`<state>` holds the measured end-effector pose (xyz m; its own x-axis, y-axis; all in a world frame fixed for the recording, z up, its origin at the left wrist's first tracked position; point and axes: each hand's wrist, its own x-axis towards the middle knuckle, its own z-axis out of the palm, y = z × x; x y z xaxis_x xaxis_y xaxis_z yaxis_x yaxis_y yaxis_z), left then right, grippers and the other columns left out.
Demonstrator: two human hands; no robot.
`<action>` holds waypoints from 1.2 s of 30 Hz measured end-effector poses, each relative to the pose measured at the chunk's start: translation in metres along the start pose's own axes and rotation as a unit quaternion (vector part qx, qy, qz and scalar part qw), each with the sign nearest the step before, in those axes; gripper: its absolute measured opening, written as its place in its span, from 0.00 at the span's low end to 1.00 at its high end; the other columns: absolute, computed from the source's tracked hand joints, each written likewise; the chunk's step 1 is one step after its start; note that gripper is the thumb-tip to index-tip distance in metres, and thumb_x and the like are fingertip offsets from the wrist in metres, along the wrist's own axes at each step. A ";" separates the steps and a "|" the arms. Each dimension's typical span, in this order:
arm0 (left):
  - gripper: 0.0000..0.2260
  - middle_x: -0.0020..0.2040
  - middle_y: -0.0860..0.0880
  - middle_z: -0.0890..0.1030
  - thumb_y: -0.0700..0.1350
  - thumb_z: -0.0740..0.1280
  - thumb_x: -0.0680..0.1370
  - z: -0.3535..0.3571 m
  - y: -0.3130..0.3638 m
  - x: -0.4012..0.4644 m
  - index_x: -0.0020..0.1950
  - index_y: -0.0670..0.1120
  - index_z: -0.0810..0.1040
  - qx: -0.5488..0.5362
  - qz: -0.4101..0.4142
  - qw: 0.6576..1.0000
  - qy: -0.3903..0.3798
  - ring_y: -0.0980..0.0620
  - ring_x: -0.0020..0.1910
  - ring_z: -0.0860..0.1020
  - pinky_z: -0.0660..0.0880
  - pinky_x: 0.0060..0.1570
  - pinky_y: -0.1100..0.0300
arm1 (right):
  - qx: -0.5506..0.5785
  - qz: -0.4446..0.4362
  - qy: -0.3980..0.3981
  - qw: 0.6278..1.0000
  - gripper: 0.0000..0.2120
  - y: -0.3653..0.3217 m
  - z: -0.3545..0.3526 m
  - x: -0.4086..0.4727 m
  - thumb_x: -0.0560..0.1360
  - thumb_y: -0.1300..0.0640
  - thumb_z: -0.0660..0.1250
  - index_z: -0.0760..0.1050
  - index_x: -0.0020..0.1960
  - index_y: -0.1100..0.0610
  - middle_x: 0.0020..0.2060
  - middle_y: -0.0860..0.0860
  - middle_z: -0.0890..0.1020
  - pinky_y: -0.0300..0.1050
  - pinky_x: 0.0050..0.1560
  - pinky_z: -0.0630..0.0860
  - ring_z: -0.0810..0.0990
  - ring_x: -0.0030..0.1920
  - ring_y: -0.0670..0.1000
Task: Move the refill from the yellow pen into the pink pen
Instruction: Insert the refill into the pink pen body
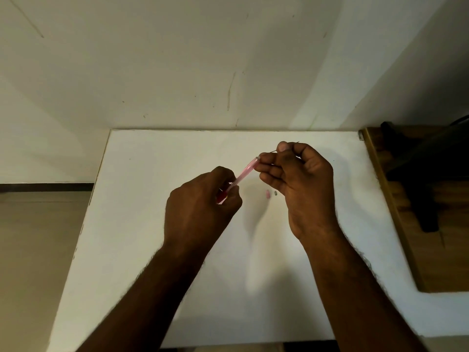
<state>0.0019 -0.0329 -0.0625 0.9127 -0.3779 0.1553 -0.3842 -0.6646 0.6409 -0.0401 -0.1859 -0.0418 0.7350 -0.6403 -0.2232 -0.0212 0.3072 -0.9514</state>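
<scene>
A pale, scuffed wall [177, 59] fills the upper half of the view, marked with faint streaks and scratches. Against its foot stands a white table [152, 250], its matte top bare over most of its area and crossed by soft shadows of the arms. To the left of the table lies a beige floor [38, 237] with a dark skirting strip along the wall. Touching the table's right edge is a brown wooden surface [411, 250] carrying a dark object [426, 179] too dim to identify.

Above the middle of the table, the left hand [200, 207] has its fingers closed around the lower end of the pink pen [243, 174], a translucent barrel slanting up and to the right, clear of the tabletop. The right hand [299, 179] is raised beside it, its fingers pinched at the barrel's upper end on a thin dark refill [296, 142], whose tip pokes out beyond the thumb.

On the table, just under the right hand, lie a small pink piece [267, 193] and a small grey piece [275, 193], side by side and slightly apart.
</scene>
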 end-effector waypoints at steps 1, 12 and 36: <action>0.04 0.37 0.55 0.83 0.48 0.72 0.75 0.000 0.000 0.000 0.49 0.53 0.81 0.002 0.001 1.000 0.001 0.52 0.37 0.82 0.80 0.39 0.51 | -0.003 -0.003 -0.002 1.000 0.06 0.001 0.000 0.000 0.83 0.56 0.66 0.78 0.49 0.58 0.40 0.53 0.89 0.43 0.43 0.84 0.89 0.44 0.56; 0.03 0.37 0.58 0.83 0.50 0.70 0.75 0.000 -0.004 0.001 0.48 0.55 0.81 0.011 0.012 1.000 0.005 0.54 0.37 0.81 0.78 0.38 0.55 | -0.031 -0.030 -0.012 0.999 0.05 0.006 -0.002 0.002 0.81 0.59 0.68 0.80 0.48 0.58 0.39 0.52 0.88 0.42 0.44 0.83 0.89 0.44 0.54; 0.05 0.39 0.58 0.83 0.47 0.71 0.76 0.000 -0.015 0.007 0.50 0.55 0.84 -0.004 0.034 0.998 0.056 0.57 0.38 0.81 0.78 0.37 0.56 | -0.018 0.060 -0.023 0.998 0.14 0.008 -0.017 0.011 0.82 0.49 0.64 0.82 0.54 0.59 0.44 0.54 0.89 0.44 0.47 0.85 0.89 0.48 0.56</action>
<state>0.0135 -0.0258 -0.0711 0.8945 -0.3478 0.2810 -0.4452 -0.6343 0.6320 -0.0437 -0.2024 -0.0554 0.7560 -0.5668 -0.3275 -0.1352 0.3543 -0.9253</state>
